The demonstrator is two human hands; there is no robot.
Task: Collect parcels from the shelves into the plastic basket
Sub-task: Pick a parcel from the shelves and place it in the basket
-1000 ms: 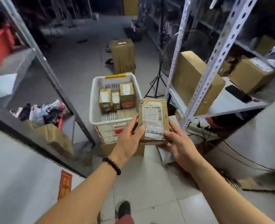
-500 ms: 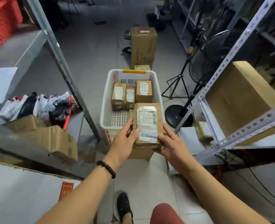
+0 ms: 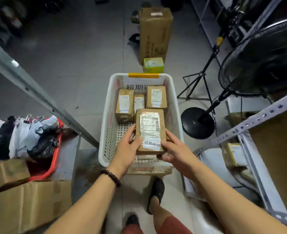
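Parcel (image 3: 150,130) lowered over basket (image 3: 105,125) (3 boxes (image 3: 156,97) inside), pinched between left hand (image 3: 127,149), right hand (image 3: 174,152).

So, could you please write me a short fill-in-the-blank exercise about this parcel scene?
1. The left hand and right hand grip one parcel, label facing ____.
2. At the far end of the basket stand ____ more parcels.
3. The bracelet is on the ____ wrist.
4. The tape on the far rim is ____.

Missing words: up; three; left; yellow.
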